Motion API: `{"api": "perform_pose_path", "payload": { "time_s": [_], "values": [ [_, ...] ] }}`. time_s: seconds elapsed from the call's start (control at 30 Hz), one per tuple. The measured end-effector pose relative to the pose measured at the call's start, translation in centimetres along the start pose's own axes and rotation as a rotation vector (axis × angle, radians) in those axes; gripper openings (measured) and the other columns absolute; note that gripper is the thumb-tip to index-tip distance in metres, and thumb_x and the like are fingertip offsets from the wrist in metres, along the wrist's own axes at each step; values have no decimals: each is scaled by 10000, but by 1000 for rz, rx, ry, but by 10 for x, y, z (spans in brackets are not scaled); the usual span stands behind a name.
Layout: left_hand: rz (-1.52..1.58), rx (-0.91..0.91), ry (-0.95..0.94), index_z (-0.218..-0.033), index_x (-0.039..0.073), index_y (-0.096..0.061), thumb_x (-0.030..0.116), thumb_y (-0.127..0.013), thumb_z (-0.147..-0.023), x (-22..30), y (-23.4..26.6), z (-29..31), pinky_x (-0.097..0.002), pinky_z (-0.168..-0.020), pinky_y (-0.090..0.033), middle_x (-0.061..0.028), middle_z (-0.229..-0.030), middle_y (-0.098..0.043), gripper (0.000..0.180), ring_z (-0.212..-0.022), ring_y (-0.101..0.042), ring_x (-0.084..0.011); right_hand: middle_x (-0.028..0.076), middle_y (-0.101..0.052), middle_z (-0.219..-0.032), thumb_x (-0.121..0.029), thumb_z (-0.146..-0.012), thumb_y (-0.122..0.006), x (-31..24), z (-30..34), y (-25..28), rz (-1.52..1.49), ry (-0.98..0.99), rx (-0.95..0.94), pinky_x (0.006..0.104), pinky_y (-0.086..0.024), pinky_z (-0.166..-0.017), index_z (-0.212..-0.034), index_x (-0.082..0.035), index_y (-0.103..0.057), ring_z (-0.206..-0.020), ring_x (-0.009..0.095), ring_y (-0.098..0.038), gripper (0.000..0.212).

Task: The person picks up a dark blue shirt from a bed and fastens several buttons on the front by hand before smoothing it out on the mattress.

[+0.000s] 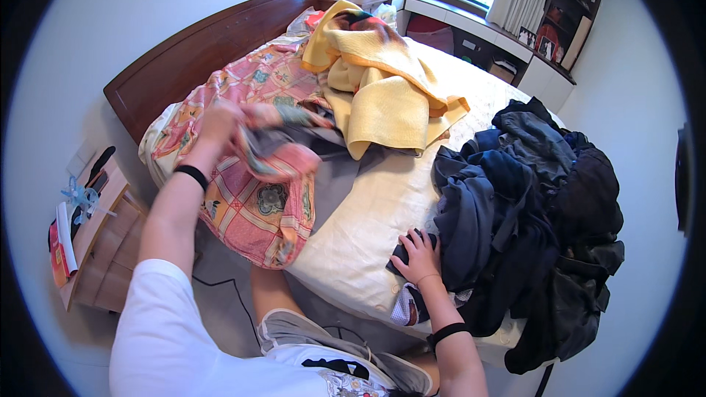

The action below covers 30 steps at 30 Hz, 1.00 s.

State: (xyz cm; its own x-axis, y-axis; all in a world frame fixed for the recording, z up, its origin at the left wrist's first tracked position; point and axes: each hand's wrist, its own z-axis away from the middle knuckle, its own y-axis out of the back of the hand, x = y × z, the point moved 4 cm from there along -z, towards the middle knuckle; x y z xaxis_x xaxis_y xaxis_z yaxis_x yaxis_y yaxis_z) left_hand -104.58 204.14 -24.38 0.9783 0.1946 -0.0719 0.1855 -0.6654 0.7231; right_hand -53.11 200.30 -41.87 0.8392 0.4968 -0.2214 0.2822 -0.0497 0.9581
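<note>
On the left side of the bed, my left hand (pixel 220 123) is closed on a raised fold of a pink checked quilt (pixel 268 202) with floral patches. Motion blurs both the hand and the lifted cloth, and part of the quilt's grey underside (pixel 334 180) shows. My right hand (pixel 421 256) lies with its fingers spread on a small piece of black cloth at the near edge of the bed. That hand rests beside a large heap of dark clothes (pixel 507 191). A yellow blanket (pixel 386 114) is bunched up beyond the quilt.
The mattress (pixel 353 265) has a cream cover. A dark wooden headboard (pixel 213 44) runs along the left wall. A small wooden cabinet (pixel 103 242) stands at the left, with a cable (pixel 235 294) on the floor near it. Shelves and a desk (pixel 456 22) line the far wall.
</note>
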Motion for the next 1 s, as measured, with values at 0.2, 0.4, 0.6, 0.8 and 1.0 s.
{"api": "perform_pose_path", "payload": {
  "time_s": [0.2,0.4,0.6,0.8,1.0],
  "values": [
    [-222,-353,170,-1341,164,-492,200,-669,-711,-59,-34,6,-468,-1016,-358,-179,-1367,-414,655,-1241,-415,-347,86,-471,-1360,-418,-728,-651,-14,-10,-11,7,-27,36,583,-173,-1101,-1235,-182,-582,-1320,326,-343,563],
    [326,-638,-424,-1437,221,-387,439,-632,-758,224,-30,117,-667,-1099,-69,-169,-1543,-211,754,-1452,-93,-356,93,-464,-1370,-413,-720,-650,6,-1,-7,36,-44,54,604,-195,-1076,-1237,-172,-578,-1318,326,-346,575],
    [298,-733,-483,-1362,198,-478,130,-531,-837,241,-85,136,-566,-949,-391,-149,-1431,-395,532,-1276,-419,-311,105,-473,-1366,-407,-722,-644,-5,-8,-8,-12,-14,80,588,-195,-1081,-1219,-161,-590,-1313,329,-350,557],
    [-108,-683,146,-1061,129,-678,234,-482,-915,34,-120,56,-420,-809,-534,-175,-1036,-669,266,-935,-667,-327,100,-478,-1343,-390,-715,-649,0,-2,-3,-37,-31,76,586,-197,-1082,-1198,-158,-597,-1306,326,-349,539],
    [-2,-617,351,-1031,69,-692,117,-584,-780,33,-97,22,-418,-943,-461,-127,-1195,-614,277,-1128,-574,-317,90,-469,-1347,-382,-702,-660,15,2,-4,-15,-81,58,587,-206,-1073,-1210,-167,-578,-1311,321,-353,557]
  ]
}}
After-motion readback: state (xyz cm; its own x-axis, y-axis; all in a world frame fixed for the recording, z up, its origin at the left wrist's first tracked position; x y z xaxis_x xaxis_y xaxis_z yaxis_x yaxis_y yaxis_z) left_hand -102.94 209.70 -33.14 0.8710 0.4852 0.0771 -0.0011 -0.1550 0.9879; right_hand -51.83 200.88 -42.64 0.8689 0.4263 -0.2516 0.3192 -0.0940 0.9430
